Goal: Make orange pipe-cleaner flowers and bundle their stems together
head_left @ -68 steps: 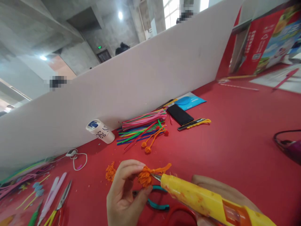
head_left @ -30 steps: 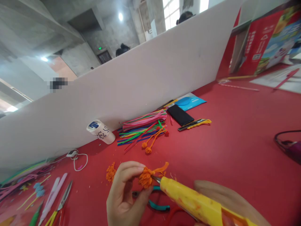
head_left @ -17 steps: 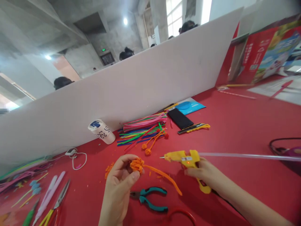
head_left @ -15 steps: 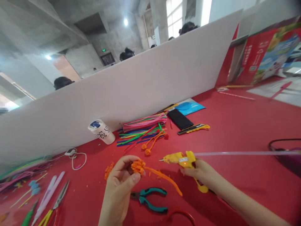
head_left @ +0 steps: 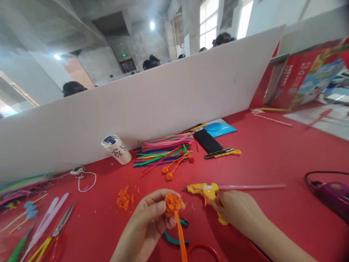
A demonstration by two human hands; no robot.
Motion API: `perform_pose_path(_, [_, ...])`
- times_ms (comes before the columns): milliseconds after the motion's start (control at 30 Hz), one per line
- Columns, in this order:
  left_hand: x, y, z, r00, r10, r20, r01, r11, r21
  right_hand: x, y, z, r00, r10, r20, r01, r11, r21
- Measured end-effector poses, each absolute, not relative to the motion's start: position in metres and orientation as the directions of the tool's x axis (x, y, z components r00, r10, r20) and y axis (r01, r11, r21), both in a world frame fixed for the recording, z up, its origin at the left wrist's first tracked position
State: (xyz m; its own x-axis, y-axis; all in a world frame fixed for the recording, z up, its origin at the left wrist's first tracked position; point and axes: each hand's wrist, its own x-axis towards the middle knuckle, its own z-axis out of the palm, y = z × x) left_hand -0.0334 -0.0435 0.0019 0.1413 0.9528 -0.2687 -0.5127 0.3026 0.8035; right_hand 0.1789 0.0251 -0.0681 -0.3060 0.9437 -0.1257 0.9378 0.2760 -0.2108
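Between the fingers of my left hand (head_left: 152,216) is a fluffy orange pom-pom (head_left: 172,204) with an orange pipe-cleaner stem (head_left: 180,236) hanging down from it. My right hand (head_left: 237,205) grips the handle of a yellow hot glue gun (head_left: 204,190), its nozzle pointing left. A long clear glue stick (head_left: 253,187) juts from its back, and a small orange light glows on its side. Teal-handled pliers (head_left: 174,238) lie partly hidden behind my left hand. Orange fluff scraps (head_left: 124,198) lie left of that hand.
Bundled colored pipe cleaners (head_left: 163,149) lie ahead, near a paper cup (head_left: 117,150), phone (head_left: 208,141) and yellow utility knife (head_left: 223,153). Scissors (head_left: 61,223) are at left. A purple device (head_left: 332,196) with a cord is at right. A white partition (head_left: 169,98) stands behind.
My left hand has moved right and turned the pom-pom, so its stem now points down. The glue gun has shifted slightly left and down in my right hand. The camera view has shifted a little.
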Motion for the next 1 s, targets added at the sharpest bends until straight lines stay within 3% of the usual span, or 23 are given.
perform_pose_path(67, [-0.032,-0.044,0.000,0.151,0.948,-0.281,-0.527,0.317,0.788,0.180,0.018,-0.048,-0.420,0.905,0.064,0.832,0.412,-0.373])
perform_pose_path(133, [-0.030,-0.044,-0.001,0.160,0.945,-0.285,-0.541,0.325,0.776,0.180,0.008,-0.022,-0.503,0.815,0.289,0.595,0.569,-0.568])
perform_pose_path(167, [-0.029,-0.044,-0.002,0.166,0.943,-0.288,-0.544,0.332,0.771,0.178,0.004,-0.009,-0.509,0.752,0.419,0.472,0.651,-0.594])
perform_pose_path(233, [-0.028,-0.043,-0.003,0.190,0.938,-0.291,-0.542,0.347,0.766,0.175,-0.003,0.012,-0.477,0.595,0.647,0.291,0.801,-0.523])
perform_pose_path(300, [-0.027,-0.043,-0.003,0.227,0.929,-0.293,-0.523,0.370,0.768,0.169,-0.007,0.024,-0.484,0.501,0.718,0.222,0.863,-0.453])
perform_pose_path(367, [-0.027,-0.043,-0.002,0.249,0.923,-0.293,-0.501,0.382,0.777,0.164,-0.007,0.027,-0.471,0.541,0.697,0.222,0.837,-0.499])
perform_pose_path(467, [-0.026,-0.043,-0.001,0.248,0.931,-0.268,-0.468,0.357,0.808,0.158,-0.007,0.022,-0.444,0.711,0.545,0.242,0.681,-0.691])
perform_pose_path(567, [-0.024,-0.044,0.001,0.194,0.952,-0.237,-0.418,0.299,0.858,0.155,-0.007,0.016,-0.448,0.791,0.417,0.251,0.559,-0.790])
perform_pose_path(1000, [-0.011,-0.049,0.007,-0.051,0.987,-0.153,-0.309,0.130,0.942,0.149,-0.008,0.013,-0.395,0.826,0.403,0.233,0.514,-0.825])
